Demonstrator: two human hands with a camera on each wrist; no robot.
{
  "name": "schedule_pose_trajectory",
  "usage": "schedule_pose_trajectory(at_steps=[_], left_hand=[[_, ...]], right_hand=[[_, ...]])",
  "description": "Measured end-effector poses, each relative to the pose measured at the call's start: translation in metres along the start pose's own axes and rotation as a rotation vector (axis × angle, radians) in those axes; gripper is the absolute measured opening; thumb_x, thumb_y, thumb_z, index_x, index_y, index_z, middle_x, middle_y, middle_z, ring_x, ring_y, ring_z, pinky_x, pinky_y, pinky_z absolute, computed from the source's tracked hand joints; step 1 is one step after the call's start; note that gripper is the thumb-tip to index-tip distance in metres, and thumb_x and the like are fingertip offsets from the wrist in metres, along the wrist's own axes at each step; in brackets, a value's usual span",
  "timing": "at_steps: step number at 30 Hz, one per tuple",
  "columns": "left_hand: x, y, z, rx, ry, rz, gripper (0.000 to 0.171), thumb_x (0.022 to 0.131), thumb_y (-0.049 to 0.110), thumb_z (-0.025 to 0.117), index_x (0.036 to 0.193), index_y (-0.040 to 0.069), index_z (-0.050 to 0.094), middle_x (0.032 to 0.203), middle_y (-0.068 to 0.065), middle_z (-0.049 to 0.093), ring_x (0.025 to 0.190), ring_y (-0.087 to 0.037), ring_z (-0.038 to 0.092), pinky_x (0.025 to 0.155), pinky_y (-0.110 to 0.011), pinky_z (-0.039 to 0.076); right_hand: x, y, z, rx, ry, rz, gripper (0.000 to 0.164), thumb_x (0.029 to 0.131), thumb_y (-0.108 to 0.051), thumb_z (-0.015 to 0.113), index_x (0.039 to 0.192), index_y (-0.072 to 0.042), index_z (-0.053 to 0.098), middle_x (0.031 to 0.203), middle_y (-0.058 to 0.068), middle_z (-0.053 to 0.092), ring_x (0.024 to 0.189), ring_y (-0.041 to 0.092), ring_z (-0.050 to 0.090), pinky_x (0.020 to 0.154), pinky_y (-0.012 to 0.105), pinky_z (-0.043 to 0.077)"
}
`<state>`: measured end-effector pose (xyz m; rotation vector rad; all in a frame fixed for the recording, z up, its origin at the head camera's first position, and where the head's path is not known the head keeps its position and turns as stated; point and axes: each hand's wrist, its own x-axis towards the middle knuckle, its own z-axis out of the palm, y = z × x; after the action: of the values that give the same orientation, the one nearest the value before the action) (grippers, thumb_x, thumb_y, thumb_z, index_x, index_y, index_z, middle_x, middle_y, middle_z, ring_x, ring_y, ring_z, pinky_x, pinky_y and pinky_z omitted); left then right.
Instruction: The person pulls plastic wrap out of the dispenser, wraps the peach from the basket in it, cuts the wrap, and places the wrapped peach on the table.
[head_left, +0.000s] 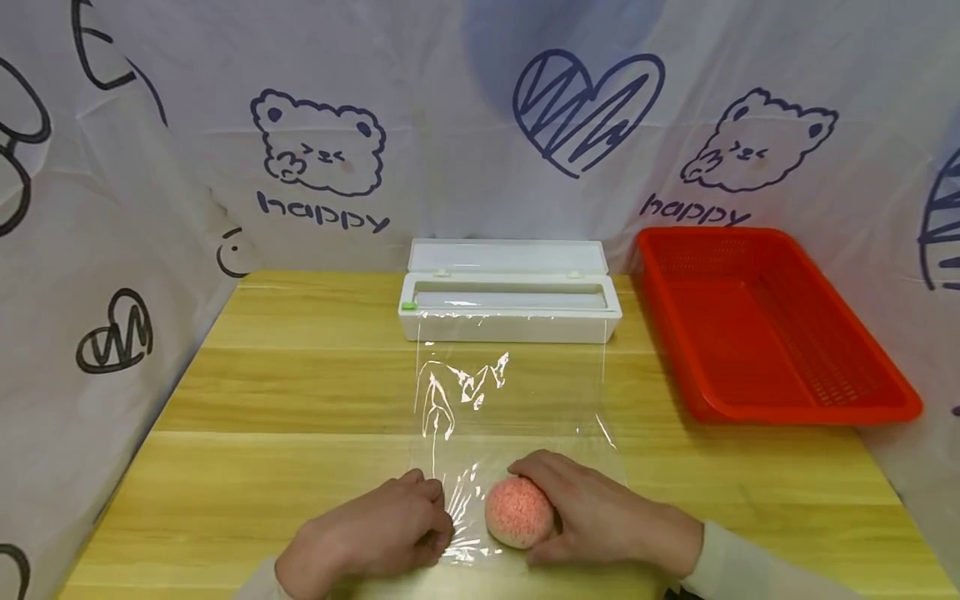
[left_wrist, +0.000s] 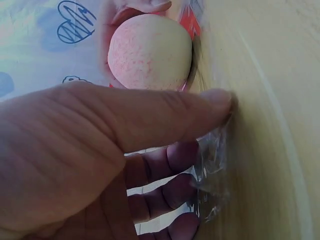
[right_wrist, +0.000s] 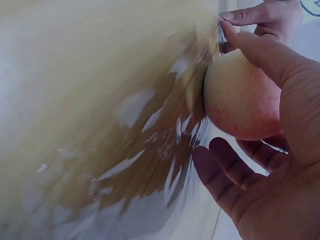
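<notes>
Left hand (head_left: 382, 527) pinching clear film (head_left: 540, 400), right hand (head_left: 596, 515) curled round a pink fruit (head_left: 517, 510)
The fruit sits on the film's near end, between the hands; beyond, the film reaches a lid-up white dispenser (head_left: 510, 278), a red basket (head_left: 772, 342) to its right

The left hand (head_left: 382, 527) was positioned with the thumb (left_wrist: 165, 114) extended and the fingers (left_wrist: 182, 156) bent. The right hand (head_left: 588, 517) was set opposite, thumb and fingers spaced apart and curved. Both wrists (head_left: 675, 537) angled inward.

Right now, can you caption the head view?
Left hand pinches clear film from a white box; right hand holds a round pinkish thing.
</notes>
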<state>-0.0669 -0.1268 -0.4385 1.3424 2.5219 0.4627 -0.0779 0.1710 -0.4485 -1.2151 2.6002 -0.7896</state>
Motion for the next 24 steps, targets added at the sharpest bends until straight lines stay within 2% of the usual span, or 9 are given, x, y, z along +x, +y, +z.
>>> schedule_pose_trajectory(at_steps=[2,8,13,16,20,24], left_hand=[[0.000,0.000,-0.001,0.001,0.014,0.008,0.019,0.084,0.021,0.069,0.072,0.033,0.060,0.076,0.019,0.043,0.075,-0.006,0.038,0.069,-0.020,0.036],[-0.003,0.000,-0.007,-0.060,0.036,-0.026,0.018,0.088,0.022,0.066,0.077,0.031,0.057,0.077,0.019,0.043,0.080,-0.006,0.041,0.074,-0.021,0.038],[-0.004,0.001,-0.011,-0.066,0.068,-0.025,0.016,0.088,0.022,0.067,0.078,0.030,0.057,0.078,0.018,0.043,0.080,-0.006,0.041,0.077,-0.022,0.039],[-0.005,0.000,-0.012,-0.063,0.077,-0.021,0.015,0.088,0.023,0.067,0.079,0.028,0.057,0.079,0.018,0.044,0.081,-0.006,0.042,0.078,-0.023,0.040],[-0.005,-0.002,-0.014,-0.070,0.081,-0.019,0.015,0.089,0.022,0.067,0.080,0.028,0.056,0.079,0.017,0.045,0.081,-0.006,0.042,0.078,-0.024,0.040],[-0.006,-0.002,-0.016,-0.075,0.089,-0.021,0.015,0.089,0.022,0.066,0.080,0.027,0.056,0.079,0.017,0.045,0.081,-0.005,0.042,0.080,-0.025,0.040]], right_hand=[[-0.004,0.001,-0.001,-0.008,0.003,-0.006,0.088,0.070,-0.052,0.081,0.139,-0.015,0.040,0.132,-0.004,0.048,0.117,0.009,0.048,0.096,0.038,0.049],[-0.017,0.000,0.001,-0.117,0.034,0.015,0.107,0.068,-0.072,0.071,0.149,-0.018,0.026,0.143,0.002,0.036,0.125,0.018,0.044,0.099,0.045,0.047],[-0.023,-0.007,0.008,-0.212,0.072,0.009,0.120,0.063,-0.079,0.068,0.153,-0.017,0.019,0.146,0.005,0.033,0.127,0.021,0.040,0.102,0.047,0.044],[-0.023,-0.010,0.015,-0.293,0.120,-0.043,0.116,0.064,-0.078,0.068,0.151,-0.015,0.025,0.144,0.006,0.036,0.126,0.021,0.039,0.101,0.046,0.043],[-0.021,-0.010,0.020,-0.383,0.191,-0.113,0.097,0.073,-0.068,0.069,0.146,-0.014,0.036,0.137,0.006,0.044,0.120,0.020,0.044,0.097,0.042,0.046],[-0.018,-0.008,0.020,-0.388,0.250,-0.144,0.081,0.079,-0.052,0.073,0.143,-0.013,0.042,0.131,0.004,0.049,0.112,0.017,0.050,0.091,0.038,0.051]])
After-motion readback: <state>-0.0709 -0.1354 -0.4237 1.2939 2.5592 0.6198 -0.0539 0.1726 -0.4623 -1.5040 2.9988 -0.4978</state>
